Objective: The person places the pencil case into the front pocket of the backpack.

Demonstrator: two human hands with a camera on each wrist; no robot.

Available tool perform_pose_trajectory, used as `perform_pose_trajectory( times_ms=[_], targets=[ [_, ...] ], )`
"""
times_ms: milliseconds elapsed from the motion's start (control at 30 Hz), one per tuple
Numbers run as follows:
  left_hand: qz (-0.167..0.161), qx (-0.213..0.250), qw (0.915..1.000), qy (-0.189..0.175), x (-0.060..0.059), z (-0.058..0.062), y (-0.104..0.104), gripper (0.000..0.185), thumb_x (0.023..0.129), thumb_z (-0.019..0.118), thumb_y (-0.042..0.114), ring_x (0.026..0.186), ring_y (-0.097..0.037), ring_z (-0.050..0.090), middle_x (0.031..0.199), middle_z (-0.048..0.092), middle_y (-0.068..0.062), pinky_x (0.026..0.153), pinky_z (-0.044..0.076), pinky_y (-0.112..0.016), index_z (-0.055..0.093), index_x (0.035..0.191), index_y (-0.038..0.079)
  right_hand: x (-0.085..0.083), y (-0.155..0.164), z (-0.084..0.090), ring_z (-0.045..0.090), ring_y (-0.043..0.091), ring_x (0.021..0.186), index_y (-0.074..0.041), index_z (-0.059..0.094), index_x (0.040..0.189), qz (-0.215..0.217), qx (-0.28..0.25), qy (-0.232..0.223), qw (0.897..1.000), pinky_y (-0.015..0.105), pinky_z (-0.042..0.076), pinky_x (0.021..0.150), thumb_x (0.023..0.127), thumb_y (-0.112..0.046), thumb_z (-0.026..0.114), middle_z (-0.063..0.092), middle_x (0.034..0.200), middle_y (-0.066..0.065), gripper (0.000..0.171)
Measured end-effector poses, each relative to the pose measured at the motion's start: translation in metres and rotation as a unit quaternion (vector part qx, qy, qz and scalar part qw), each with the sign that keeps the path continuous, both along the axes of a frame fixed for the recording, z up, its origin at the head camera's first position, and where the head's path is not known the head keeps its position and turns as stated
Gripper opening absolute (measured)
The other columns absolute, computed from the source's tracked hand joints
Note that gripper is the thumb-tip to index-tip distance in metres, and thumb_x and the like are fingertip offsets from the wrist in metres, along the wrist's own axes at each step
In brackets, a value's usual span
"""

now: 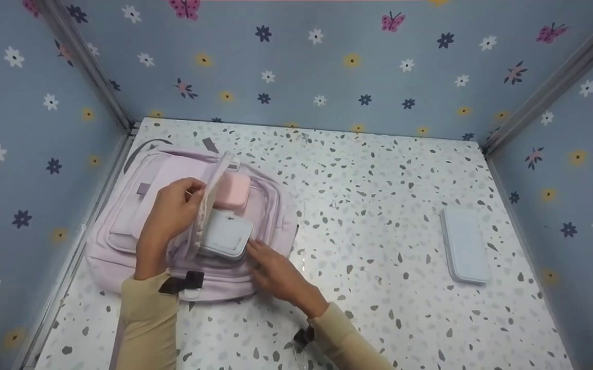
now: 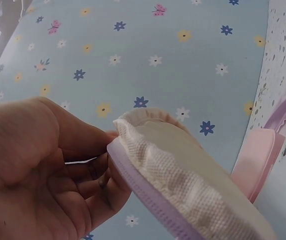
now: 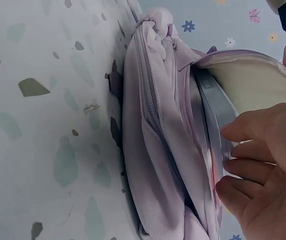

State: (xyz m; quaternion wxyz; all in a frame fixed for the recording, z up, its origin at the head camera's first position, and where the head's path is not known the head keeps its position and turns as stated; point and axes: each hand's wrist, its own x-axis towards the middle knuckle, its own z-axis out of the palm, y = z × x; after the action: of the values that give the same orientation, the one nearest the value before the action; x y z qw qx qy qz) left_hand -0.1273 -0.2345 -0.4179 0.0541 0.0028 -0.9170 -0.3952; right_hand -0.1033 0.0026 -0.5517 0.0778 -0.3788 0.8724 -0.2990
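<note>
A lilac backpack [image 1: 121, 216] lies on its back at the left, its front pocket unzipped. My left hand [image 1: 174, 208] pinches the edge of the pocket's cream-lined flap [image 2: 183, 185] between thumb and fingers and holds it up. Inside the pocket sit a pale blue-grey case [image 1: 228, 234] with rounded corners and, beyond it, a smaller pink case [image 1: 234, 189]. My right hand [image 1: 278, 272] is at the right side of the pocket, its fingertips at the side of the blue-grey case. In the right wrist view these fingers [image 3: 248, 150] are slightly bent along the case's edge.
A light blue oblong case [image 1: 466, 245] lies on the speckled table [image 1: 368, 205] at the right. Flower-patterned panels [image 1: 296, 67] stand along the back and both sides. Dark straps with small devices are on both wrists.
</note>
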Motion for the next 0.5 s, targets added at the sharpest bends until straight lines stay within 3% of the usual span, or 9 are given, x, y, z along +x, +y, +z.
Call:
perform_pose_trajectory(
  times_ms=[300,500],
  targets=[
    [-0.004,0.002,0.9999,0.011,0.000,-0.001,0.002,0.023,0.095,0.050,0.006,0.081,-0.029,0.058,0.096,0.066,-0.021,0.072,0.044,-0.038,0.064,0.108,-0.006,0.001,-0.016,0.006,0.032,0.026,0.141,-0.004,0.035,0.146,-0.011,0.033,0.013,0.999,0.037,0.028,0.113,0.092,-0.016,0.055,0.035,0.152,0.012,0.058],
    [-0.005,0.003,1.0000,0.004,-0.002,0.000,0.006,0.023,0.095,0.050,0.007,0.081,-0.028,0.057,0.095,0.066,-0.020,0.072,0.043,-0.037,0.065,0.108,-0.006,0.002,-0.038,0.007,0.034,0.027,0.140,-0.003,0.035,0.145,0.009,0.034,0.049,0.998,0.036,0.030,0.112,0.094,-0.019,0.054,0.036,0.151,0.014,0.058]
  ],
)
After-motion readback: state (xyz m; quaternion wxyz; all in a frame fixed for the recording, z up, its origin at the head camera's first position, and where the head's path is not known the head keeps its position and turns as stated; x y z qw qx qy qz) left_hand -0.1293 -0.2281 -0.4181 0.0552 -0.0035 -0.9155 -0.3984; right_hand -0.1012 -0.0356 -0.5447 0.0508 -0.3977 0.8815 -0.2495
